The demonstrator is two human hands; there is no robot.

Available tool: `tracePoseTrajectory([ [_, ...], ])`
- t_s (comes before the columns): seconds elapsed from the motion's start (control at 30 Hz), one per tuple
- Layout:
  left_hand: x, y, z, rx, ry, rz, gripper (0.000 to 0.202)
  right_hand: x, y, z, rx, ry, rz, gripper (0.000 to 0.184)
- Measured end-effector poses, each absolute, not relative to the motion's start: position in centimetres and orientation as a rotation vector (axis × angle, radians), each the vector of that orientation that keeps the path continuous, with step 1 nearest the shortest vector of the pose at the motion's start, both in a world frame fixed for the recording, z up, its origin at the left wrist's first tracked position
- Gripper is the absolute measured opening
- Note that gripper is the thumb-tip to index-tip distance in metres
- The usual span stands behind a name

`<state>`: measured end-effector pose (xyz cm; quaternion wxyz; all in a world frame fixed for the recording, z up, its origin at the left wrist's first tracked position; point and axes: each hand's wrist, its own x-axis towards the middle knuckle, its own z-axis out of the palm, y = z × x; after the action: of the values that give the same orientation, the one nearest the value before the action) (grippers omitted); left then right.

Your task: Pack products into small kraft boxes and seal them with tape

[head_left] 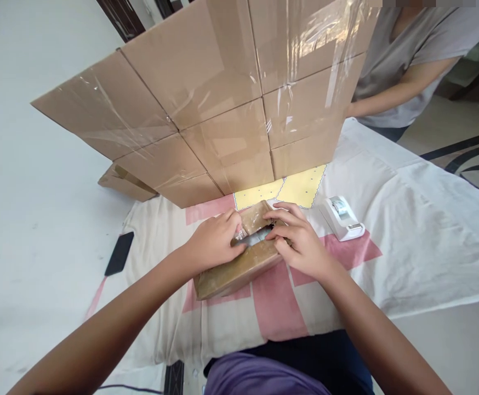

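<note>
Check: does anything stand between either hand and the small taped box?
Nothing visible does: the left hand and right hand both touch the small taped box at its opening. The white device sits to the right; the cardboard panel stands beyond the box.

The left hand (215, 238) is gripping the left part of a small cardboard box (235, 277), its thumb lying by the slot-like opening, while the right hand (301, 238) is bending its fingers over the opening's right end, touching the raised flap (257, 217). The box is resting on a white cloth (420, 236) with pink patches. Beyond it, a taped cardboard panel (231, 142) is standing tilted, with yellow scalloped sheets (304, 185) lying at its foot. A white tape dispenser (343, 220) is sitting near the right hand, and a black phone-like slab (119, 253) is lying at the cloth's left edge. Another person (408, 88) is standing at the far right, one forearm reaching toward the panel's edge.
</note>
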<state>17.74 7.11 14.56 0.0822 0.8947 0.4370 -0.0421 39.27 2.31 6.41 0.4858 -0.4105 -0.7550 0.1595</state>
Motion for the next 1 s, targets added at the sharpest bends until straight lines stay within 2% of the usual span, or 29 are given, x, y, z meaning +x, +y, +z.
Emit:
tracePoseTrajectory([
  [0.2,17.0,6.0,14.2,3.037,1.283,-0.254,0.020,39.4,2.1,6.7,-1.042,-1.897,0.299,0.031],
  [0.43,15.6,5.0,14.3,3.277,1.122,0.195,0.035,39.4,1.7,7.5,-1.174,-1.930,0.132,0.019],
  [0.63,16.0,4.5,14.7,3.389,1.158,0.490,0.022,39.2,1.5,7.8,-1.168,-1.885,0.211,0.022],
  [0.83,17.2,4.7,14.6,3.475,0.957,0.827,0.005,38.7,1.5,7.8,-1.092,-1.806,0.350,0.028],
  [1.0,17.5,5.1,13.9,3.447,0.924,0.881,0.009,38.4,1.7,7.6,-1.097,-1.690,0.445,0.031],
])
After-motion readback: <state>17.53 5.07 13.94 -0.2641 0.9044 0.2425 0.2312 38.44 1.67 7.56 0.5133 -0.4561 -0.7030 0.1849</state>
